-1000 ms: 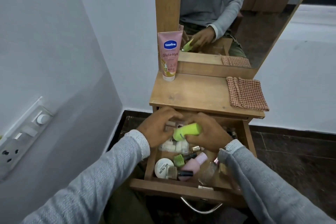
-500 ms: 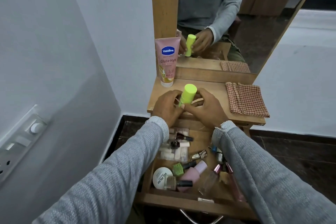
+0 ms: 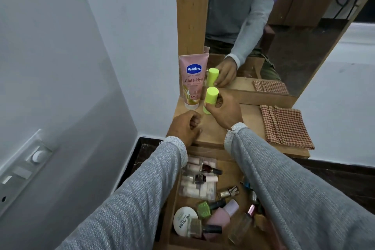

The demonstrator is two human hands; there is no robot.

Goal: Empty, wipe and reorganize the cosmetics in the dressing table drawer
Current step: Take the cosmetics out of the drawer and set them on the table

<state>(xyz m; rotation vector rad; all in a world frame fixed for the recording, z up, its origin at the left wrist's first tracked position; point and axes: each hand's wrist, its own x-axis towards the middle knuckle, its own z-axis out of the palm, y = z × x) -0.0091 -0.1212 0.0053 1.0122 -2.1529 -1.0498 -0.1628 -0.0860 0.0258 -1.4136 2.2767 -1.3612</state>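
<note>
Hands: two (image 3: 185, 128) (image 3: 222, 112) — one green bottle (image 3: 210, 99).

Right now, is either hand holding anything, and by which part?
The right hand grips the green bottle round its lower body, standing on the tabletop. The left hand holds nothing.

The head camera is looking forward and down from close above the open drawer (image 3: 172, 199), facing the mirror (image 3: 284, 26) behind it.
</note>
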